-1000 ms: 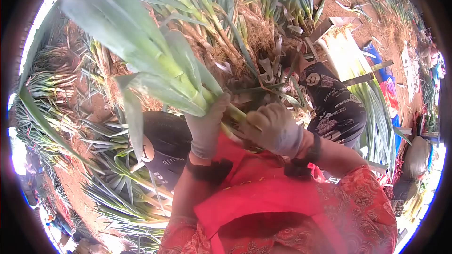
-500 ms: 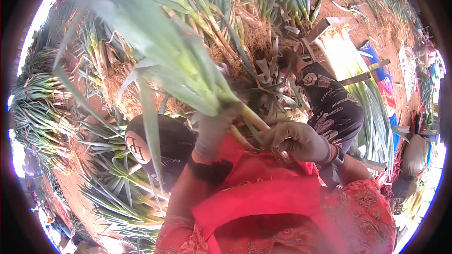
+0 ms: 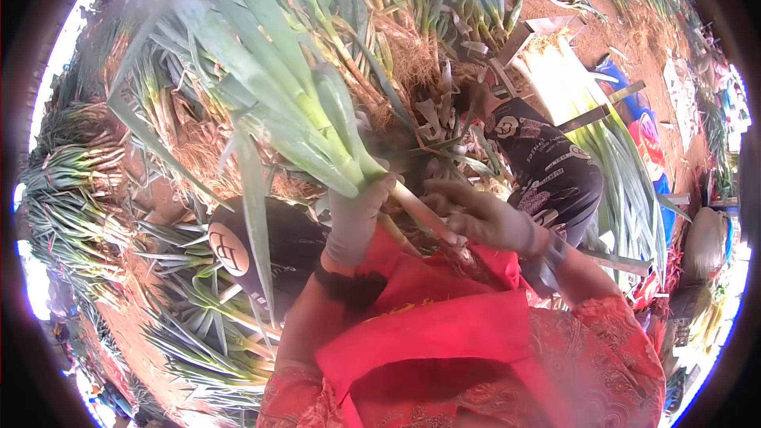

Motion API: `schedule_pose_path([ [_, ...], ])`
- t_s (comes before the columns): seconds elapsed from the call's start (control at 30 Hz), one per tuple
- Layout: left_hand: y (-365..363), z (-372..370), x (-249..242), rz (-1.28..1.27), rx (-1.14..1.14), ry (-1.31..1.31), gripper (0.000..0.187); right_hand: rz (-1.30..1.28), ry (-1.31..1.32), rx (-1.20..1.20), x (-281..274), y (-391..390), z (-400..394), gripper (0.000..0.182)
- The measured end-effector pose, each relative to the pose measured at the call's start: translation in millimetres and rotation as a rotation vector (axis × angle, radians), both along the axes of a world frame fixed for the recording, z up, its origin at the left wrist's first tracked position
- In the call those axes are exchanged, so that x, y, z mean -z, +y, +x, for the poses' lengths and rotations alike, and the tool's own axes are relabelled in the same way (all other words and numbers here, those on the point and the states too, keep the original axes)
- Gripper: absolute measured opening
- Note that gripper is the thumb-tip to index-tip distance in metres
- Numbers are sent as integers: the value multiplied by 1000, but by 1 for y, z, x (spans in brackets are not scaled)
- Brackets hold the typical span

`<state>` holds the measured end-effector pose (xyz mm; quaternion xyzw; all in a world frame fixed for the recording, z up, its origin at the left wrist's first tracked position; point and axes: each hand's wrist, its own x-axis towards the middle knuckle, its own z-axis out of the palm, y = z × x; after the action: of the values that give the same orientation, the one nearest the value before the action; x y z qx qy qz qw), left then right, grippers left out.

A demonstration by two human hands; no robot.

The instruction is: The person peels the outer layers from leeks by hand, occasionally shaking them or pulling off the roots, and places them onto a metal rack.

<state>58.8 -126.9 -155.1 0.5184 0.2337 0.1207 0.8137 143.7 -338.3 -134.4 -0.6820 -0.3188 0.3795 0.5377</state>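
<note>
My left hand [image 3: 358,218], in a pale glove, is wrapped round green onions [image 3: 424,218] where the leaves meet the white stalks. Their broad leaves [image 3: 269,87] fan toward the upper left. The rooty lower ends point toward the red apron [image 3: 428,333] on my lap. Beside the lower end is my right hand [image 3: 487,218], also gloved. Its fingers are bent near the stalk and smeared by motion, and I cannot make out whether they grip anything.
Piles of green onions [image 3: 71,206] lie on the left, with more bunches [image 3: 404,40] ahead. To the right, a wooden frame [image 3: 590,117] holds trimmed green onions [image 3: 626,190]. My dark-trousered knees [image 3: 547,166] flank the work. Loose peeled leaves [image 3: 436,119] lie between them.
The green onions have swung slightly and their leaves are sharper now. My right hand has shifted up and left along the stalk, its fingers less curled, leaving the root end visible.
</note>
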Motion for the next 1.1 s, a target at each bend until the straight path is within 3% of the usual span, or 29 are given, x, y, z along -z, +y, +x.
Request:
schedule_pose_path([
  [0.07,3,-2,-6,-32,-15,-26,18,-77,373,-235,12,13,7,39],
  [0.13,9,-8,-11,-17,-64,-33,14,30,43,-331,12,22,8,44],
  [0.2,22,-14,-3,394,-192,17,12,105,-135,-382,16,20,3,44],
  [0.3,61,-16,11,1017,-366,74,19,-25,85,-566,16,0,-6,39],
  [0.33,74,-17,-1,28,-505,-31,22,101,-16,-470,10,-4,-17,34],
  [0.37,78,-21,-3,329,-497,-27,18,44,15,-442,1,-9,-18,31],
  [0.43,88,-19,-23,76,-723,-9,15,-63,83,-382,-18,-27,-13,26],
  [0.53,113,-34,-28,475,-728,136,16,-135,12,-514,-34,-55,6,20],
  [0.6,147,-45,-28,355,-829,11,21,132,-162,-300,-16,-98,2,18],
  [0.67,177,-58,-36,337,-897,-43,24,132,-153,-122,-30,-127,3,20],
  [0.77,206,-65,-40,461,-984,-129,30,87,151,168,-14,-131,13,32],
  [0.83,186,-56,-61,517,-1016,-134,32,55,349,358,-13,-120,22,39],
  [0.9,167,-47,-79,545,-1040,-136,34,-148,-126,107,-31,-82,19,44],
  [0.93,155,-43,-87,547,-1036,-130,34,-311,-973,-264,-36,-44,19,41],
  [1.0,141,-36,-103,441,-1022,-187,36,-420,-1144,-154,-27,-19,11,35],
  [1.07,174,-59,-69,472,-890,-171,37,-344,-969,-2,-28,-12,16,33],
  [1.1,173,-55,-68,345,-877,-287,37,-286,-879,-11,-35,-9,16,34],
])
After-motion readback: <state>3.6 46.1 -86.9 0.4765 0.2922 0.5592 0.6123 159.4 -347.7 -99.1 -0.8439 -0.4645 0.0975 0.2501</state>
